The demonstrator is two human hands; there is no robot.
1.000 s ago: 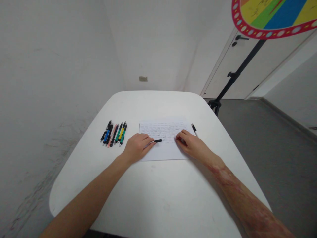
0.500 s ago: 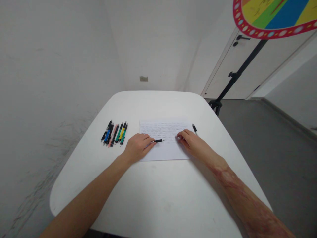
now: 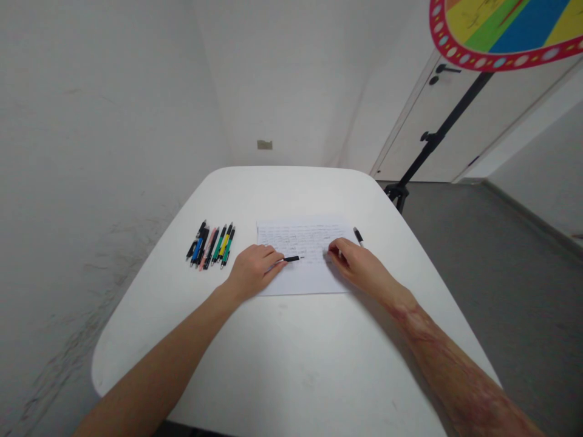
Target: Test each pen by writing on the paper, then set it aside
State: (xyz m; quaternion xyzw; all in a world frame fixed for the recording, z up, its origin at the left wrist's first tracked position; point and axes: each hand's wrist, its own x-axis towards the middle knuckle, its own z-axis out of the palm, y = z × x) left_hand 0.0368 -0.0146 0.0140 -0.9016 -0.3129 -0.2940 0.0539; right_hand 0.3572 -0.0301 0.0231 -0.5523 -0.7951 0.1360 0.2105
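Head view: left hand point(image 3: 256, 267) grips a black-tipped pen point(image 3: 291, 258) above a handwritten sheet

Fingers and thumb of the left hand pinch the pen, which lies nearly level, its black section and thin point jutting out toward the right hand point(image 3: 357, 262). Most of the barrel is hidden by the fingers. This hand rests on the left side of the white sheet of paper point(image 3: 310, 282), with lines of handwriting across its upper part and a bare strip along its near edge. Whether the pen's point touches the paper cannot be told.

The right hand is at the right side of the sheet, fingers curled inward and thumb near the fingertips; whether anything small is pinched there cannot be made out. Just beyond it lies a second pen point(image 3: 357, 235), black and white, partly hidden by the hand.

Left of the sheet, a cluster of pens point(image 3: 211, 248) lies slanted side by side, in black, blue, pink, green and yellow. Everything rests on a white counter point(image 3: 282, 352) with rounded corners. At upper right, a multicoloured wheel point(image 3: 505, 30) with a red rim is mounted on a black stand point(image 3: 449, 124), before a pale door point(image 3: 437, 164).
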